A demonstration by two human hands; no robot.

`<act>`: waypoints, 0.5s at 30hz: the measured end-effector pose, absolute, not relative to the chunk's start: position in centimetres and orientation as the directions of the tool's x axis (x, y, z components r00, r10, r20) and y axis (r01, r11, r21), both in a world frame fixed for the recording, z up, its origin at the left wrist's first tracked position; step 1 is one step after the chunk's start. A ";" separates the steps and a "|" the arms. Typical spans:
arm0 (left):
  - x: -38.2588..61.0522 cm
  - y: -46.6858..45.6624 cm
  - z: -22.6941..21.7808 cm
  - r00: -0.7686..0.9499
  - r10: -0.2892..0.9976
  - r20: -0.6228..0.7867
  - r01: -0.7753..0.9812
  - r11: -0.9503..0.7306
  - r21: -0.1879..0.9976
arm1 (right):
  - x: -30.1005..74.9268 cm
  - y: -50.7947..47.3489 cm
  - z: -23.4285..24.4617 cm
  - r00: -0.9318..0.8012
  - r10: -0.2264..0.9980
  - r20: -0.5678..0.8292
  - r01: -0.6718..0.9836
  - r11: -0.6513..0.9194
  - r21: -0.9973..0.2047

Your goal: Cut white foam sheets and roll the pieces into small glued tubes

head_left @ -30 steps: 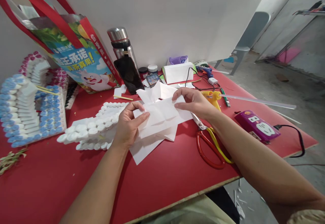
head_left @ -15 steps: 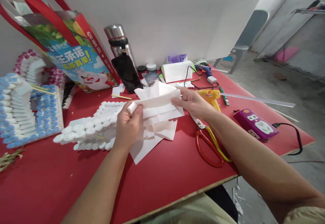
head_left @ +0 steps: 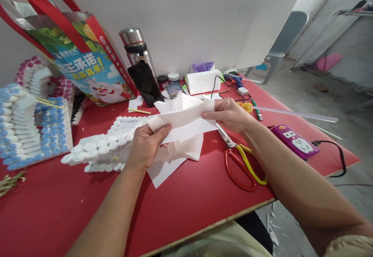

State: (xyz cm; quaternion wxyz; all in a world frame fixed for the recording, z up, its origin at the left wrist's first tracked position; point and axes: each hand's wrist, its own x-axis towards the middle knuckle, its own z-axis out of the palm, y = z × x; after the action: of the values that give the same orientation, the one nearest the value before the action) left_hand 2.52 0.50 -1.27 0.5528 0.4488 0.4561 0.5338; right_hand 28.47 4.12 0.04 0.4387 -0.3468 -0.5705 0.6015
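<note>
Between my two hands a white sheet of paper (head_left: 186, 119) is stretched over the table, its upper part folded or curled toward me. My left hand (head_left: 150, 142) pinches its left end, thumb on the near face. The right end is gripped by my right hand (head_left: 229, 115), thumb in front and fingers behind. Beneath lie more loose white paper sheets (head_left: 166, 171). Left of these sits a white paper construction (head_left: 101, 148) with rolled edges. Scissors (head_left: 240, 165) with one red and one yellow handle lie right of the sheets.
A yellow glue gun (head_left: 247, 106) with a long clear stick lies behind my right hand. Right of it is a purple power socket (head_left: 294, 142). A phone (head_left: 145, 83) leans on a steel flask (head_left: 132, 37). A shopping bag (head_left: 93, 66) and blue-white paper pieces (head_left: 54, 129) stand left.
The sheet's rolled left end has opened out flatter. My right hand has moved slightly right and up, and the paper between my hands is spread wider.
</note>
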 end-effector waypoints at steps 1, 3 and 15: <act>2.5 0.4 -1.3 0.016 0.999 -0.034 -0.202 0.036 0.979 | 28.6 4.1 0.1 -0.363 0.927 0.089 -0.124 0.046 -0.991; 2.5 0.4 -1.2 0.028 0.999 -0.045 -0.260 0.050 0.964 | 28.7 4.1 0.2 -0.349 0.932 0.099 -0.135 0.054 -0.989; 2.0 0.1 -0.4 0.271 0.954 0.128 -0.351 -0.026 0.936 | 28.8 3.9 0.7 -0.442 0.883 0.159 -0.256 0.045 -0.966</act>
State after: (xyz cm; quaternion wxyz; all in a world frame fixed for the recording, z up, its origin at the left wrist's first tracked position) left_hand 2.00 0.11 -0.39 0.6269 0.4925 0.3062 0.5202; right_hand 28.84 3.92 0.69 0.4498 -0.2770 -0.5660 0.6329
